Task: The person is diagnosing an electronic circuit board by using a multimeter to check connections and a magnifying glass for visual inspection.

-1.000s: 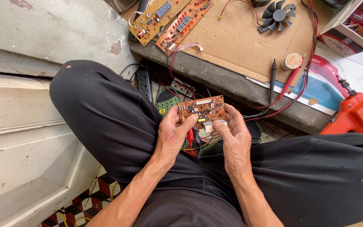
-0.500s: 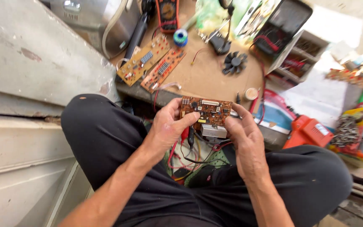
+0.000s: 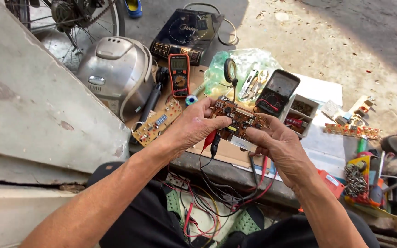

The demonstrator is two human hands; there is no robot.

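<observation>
Lifted from above your lap to over the bench (image 3: 217, 154), your brown, component-studded circuit board (image 3: 238, 120) sits clamped flat between left hand (image 3: 194, 125) and right hand (image 3: 276, 146) fingers.

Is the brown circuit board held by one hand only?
No: the left hand grips one end of the brown circuit board and the right hand grips the other.

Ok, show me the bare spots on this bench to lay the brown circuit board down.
Bare cardboard lies just under the brown circuit board, by the bench's near edge. White sheet beyond the black meter case is free. Crowded: around the red multimeter, silver rice cooker and second board.
</observation>
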